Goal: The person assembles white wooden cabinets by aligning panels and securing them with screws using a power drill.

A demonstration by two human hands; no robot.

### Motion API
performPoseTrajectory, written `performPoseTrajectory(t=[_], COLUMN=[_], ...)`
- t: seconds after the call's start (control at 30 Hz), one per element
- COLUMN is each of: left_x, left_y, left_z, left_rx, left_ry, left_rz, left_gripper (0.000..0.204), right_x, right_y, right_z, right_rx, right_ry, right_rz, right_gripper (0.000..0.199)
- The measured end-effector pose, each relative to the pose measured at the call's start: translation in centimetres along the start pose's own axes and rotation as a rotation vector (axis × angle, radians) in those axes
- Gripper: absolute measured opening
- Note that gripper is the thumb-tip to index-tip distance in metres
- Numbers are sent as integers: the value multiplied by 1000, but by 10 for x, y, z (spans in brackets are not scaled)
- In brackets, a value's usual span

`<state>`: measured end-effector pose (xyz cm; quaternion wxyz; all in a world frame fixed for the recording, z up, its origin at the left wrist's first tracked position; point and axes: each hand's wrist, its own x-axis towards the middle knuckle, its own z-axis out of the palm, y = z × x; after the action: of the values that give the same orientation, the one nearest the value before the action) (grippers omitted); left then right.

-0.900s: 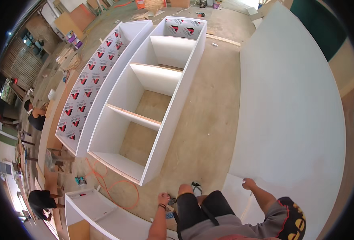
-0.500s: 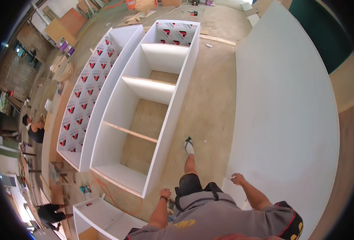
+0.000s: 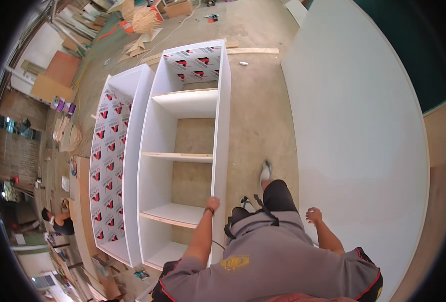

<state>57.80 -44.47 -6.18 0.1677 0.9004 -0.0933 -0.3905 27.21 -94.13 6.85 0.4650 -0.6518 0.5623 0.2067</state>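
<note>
My left hand, with a dark band at its wrist, rests on the right side edge of a white shelf cabinet, its fingers curled over the edge. The cabinet lies on its back on the floor and has several crosswise white shelves with raw wood edges. My right hand hangs free beside a large white panel, holding nothing, its fingers loosely apart. I cannot tell whether it touches the panel.
A second white cabinet, with a printed back, lies alongside on the left. Wood strips and a small white cylinder lie beyond on the concrete floor. A person works far left. A teal power tool sits at the lower left.
I have stepped forward along the gap between cabinet and panel. My left hand, free before, has come onto the cabinet's edge. My right hand has moved along beside the panel.
</note>
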Motion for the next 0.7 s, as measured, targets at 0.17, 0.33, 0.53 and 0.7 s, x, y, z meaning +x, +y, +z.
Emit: performPoseTrajectory(t=[0.17,0.33,0.53,0.7], left_x=[132,188,252,315], left_y=[79,182,251,307], left_z=[-162,-255,-299,-316], left_rx=[-441,-584,-491,-194], left_ry=[236,311,159,165], left_rz=[-150,-272,-208,-207], left_gripper=[29,31,33,34], right_x=[56,183,357,397], right_y=[-82,-179,-429,-701], right_z=[0,-8,-41,-94], right_rx=[-240,-654,-312,61], right_ry=[-148,-96,62,-9], right_rz=[26,-287,-533,-526], right_gripper=[22,30,32,36])
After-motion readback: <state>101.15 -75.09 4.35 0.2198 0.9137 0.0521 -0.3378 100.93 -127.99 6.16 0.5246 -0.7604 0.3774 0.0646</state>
